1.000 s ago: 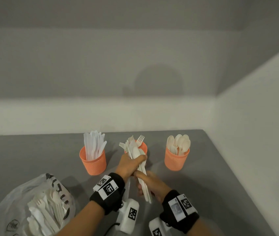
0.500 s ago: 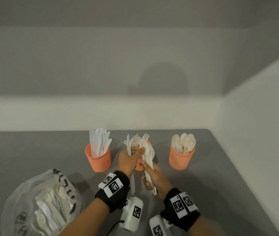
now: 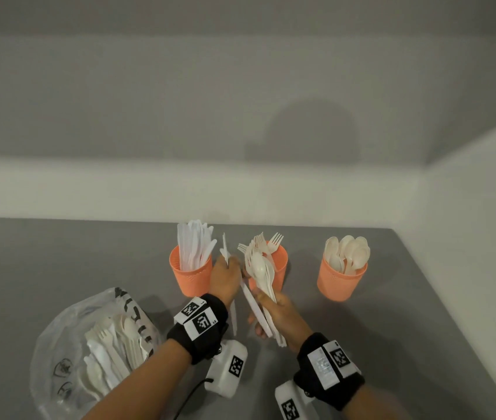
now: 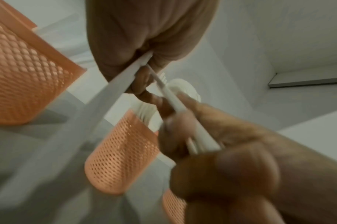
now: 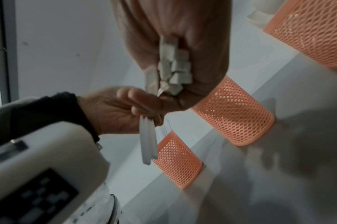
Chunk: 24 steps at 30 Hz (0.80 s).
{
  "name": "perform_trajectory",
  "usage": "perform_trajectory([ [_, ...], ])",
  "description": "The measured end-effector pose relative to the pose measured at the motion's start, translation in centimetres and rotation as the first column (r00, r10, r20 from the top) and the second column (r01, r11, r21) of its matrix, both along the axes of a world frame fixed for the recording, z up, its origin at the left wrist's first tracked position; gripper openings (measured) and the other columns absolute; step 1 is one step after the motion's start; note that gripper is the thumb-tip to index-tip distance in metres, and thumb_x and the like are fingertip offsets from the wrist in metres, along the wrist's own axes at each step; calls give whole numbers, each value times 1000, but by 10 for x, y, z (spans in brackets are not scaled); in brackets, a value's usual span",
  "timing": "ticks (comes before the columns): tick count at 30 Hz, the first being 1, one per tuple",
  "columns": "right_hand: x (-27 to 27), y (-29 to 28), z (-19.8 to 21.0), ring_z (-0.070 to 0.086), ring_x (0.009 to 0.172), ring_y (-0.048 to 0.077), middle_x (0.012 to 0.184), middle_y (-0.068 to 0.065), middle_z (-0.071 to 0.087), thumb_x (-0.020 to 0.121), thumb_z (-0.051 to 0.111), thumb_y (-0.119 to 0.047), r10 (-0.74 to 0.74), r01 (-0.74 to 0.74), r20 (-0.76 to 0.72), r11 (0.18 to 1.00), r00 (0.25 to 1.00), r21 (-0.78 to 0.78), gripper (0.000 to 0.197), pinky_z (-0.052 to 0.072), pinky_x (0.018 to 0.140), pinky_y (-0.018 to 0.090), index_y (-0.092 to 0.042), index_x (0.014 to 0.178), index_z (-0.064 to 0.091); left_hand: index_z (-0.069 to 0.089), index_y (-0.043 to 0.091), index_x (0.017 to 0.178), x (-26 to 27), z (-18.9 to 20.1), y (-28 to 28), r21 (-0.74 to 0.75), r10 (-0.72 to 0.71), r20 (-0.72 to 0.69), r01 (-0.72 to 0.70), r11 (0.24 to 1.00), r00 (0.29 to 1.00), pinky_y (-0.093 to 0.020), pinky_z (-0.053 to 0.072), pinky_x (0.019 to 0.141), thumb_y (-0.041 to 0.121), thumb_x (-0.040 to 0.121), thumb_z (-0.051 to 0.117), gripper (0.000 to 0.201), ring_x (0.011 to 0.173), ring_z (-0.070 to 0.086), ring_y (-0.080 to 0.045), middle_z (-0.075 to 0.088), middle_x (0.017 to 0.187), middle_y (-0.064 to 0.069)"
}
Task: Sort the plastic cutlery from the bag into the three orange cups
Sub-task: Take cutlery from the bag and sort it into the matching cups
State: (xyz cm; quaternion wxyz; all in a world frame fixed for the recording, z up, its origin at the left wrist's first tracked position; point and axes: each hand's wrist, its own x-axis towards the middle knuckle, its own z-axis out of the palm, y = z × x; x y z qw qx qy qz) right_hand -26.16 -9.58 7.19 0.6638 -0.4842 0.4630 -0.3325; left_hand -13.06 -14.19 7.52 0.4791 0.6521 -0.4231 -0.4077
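Observation:
Three orange cups stand in a row: the left cup [image 3: 191, 275] holds knives, the middle cup [image 3: 281, 262] forks, the right cup [image 3: 341, 283] spoons. My left hand [image 3: 225, 275] pinches a white knife [image 3: 226, 253] upright between the left and middle cups; its handle [image 5: 148, 144] hangs below the fingers. My right hand [image 3: 272, 309] grips a bundle of mixed cutlery [image 3: 261, 269] in front of the middle cup, a spoon on top. The bundle's handle ends [image 5: 173, 68] show in the right wrist view. The hands are slightly apart.
A clear plastic bag [image 3: 58, 359] with several more white pieces lies open at the front left of the grey table [image 3: 407, 328]. White walls close the table at the back and on the right.
My left hand has drawn a knife out of the bundle and moved left, away from my right hand. The right hand still holds the bundle by the middle cup.

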Motion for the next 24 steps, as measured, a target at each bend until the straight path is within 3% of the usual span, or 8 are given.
perform_trajectory([
  [2,1,-3,1,57,41,11,53,1,63,97,46,-31,-6,7,-4,999,1000,48,25,48,42,21,-7,96,54,47,17,76,17,13,-5,-52,112,-48,-115,992,993,-38,51,68,24,94,34,24,63,59,-28,63,73,-15],
  [6,-3,-9,0,45,39,8,55,1,48,96,46,-31,-9,12,-39,997,999,82,22,44,42,21,-13,88,56,44,12,86,52,59,-22,-287,263,-242,-327,900,934,-22,47,43,15,99,33,17,37,49,-6,46,58,-7],
  [10,-7,-12,1,26,37,4,53,-4,29,97,44,-35,-12,20,-97,997,995,81,24,29,39,17,-18,86,55,43,22,68,82,87,-45,-420,397,-190,-439,794,898,-23,37,43,34,94,48,29,46,39,-11,41,59,0],
  [14,-10,-14,4,27,36,3,49,-6,33,95,43,-41,-39,44,-49,995,998,95,26,25,36,16,-18,93,55,36,17,57,93,79,-61,-394,425,-178,-460,796,888,-24,34,45,43,91,51,45,46,34,-14,36,53,-3],
  [17,-13,-15,5,27,35,4,51,-4,41,96,41,-40,-65,64,9,993,998,95,28,25,36,16,-13,102,49,44,7,60,96,47,-63,-332,423,-45,-413,848,905,-28,39,52,47,89,50,51,51,44,-22,45,56,-11],
  [20,-18,-18,2,32,35,4,57,-1,47,96,43,-39,-93,92,12,992,996,89,31,29,35,16,-10,105,49,51,4,74,95,15,-58,-267,391,102,-353,897,915,-30,38,63,40,91,52,40,62,53,-25,58,68,-19],
  [24,-23,-19,-6,39,39,6,56,-4,49,93,47,-43,-103,107,-63,992,993,62,32,36,42,20,-15,106,56,55,1,81,90,-6,-51,-244,386,301,-321,915,872,-32,36,66,27,93,51,29,72,50,-25,54,75,-16],
])
